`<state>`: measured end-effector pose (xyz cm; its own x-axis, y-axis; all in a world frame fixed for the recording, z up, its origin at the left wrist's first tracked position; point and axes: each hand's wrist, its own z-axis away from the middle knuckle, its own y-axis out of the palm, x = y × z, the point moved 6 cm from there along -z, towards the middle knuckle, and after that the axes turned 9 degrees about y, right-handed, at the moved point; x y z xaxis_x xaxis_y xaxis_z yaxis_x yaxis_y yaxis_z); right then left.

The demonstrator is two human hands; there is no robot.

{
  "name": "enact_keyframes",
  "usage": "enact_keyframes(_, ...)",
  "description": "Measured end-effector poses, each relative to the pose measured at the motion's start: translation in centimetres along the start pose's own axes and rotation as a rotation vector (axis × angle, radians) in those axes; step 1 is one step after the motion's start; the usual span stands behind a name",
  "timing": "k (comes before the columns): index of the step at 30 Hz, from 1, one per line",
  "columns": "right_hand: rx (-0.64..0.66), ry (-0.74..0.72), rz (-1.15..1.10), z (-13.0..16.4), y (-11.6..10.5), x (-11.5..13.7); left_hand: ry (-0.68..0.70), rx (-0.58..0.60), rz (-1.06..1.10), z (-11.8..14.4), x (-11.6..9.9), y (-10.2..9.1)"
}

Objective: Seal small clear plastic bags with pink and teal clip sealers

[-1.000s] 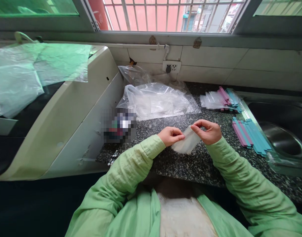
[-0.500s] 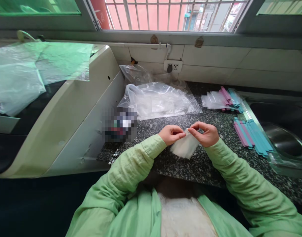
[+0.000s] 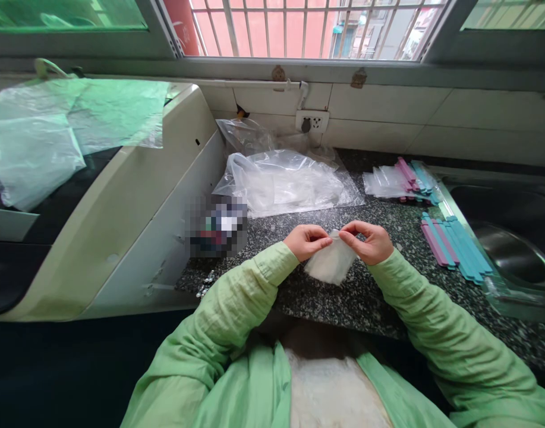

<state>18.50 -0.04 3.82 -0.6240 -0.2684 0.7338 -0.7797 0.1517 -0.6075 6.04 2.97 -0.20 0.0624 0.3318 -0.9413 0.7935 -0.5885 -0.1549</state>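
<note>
Between my two hands hangs a small translucent plastic bag, just over the dark speckled counter. My left hand pinches its upper left edge between thumb and fingers. At the upper right edge, my right hand pinches the same bag. Beyond my hands lies a big clear plastic bag with a pile of whitish plastic in it. To the right are pink and blue flat strips, laid side by side. Behind them, small filled bags lie against more pink and blue strips.
A metal sink borders the counter on the right. On the left stands a bulky cream-coloured machine with plastic sheets on top. A pixelated object and small shiny pieces sit beside it. A wall socket is behind.
The small bag has shifted slightly left and its top edge now shows between my fingertips, which are a little further apart. Both hands keep their pinch.
</note>
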Motion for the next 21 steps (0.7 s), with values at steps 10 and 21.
enact_keyframes(10, -0.071, 0.065, -0.047, -0.3, -1.0, -0.8, 0.005, -0.169, 0.073, -0.2, -1.1, -2.1)
enact_keyframes(21, -0.117, 0.069, -0.057, -0.1, -1.3, -0.8, -0.056, -0.101, 0.187, -0.1, -0.7, -1.4)
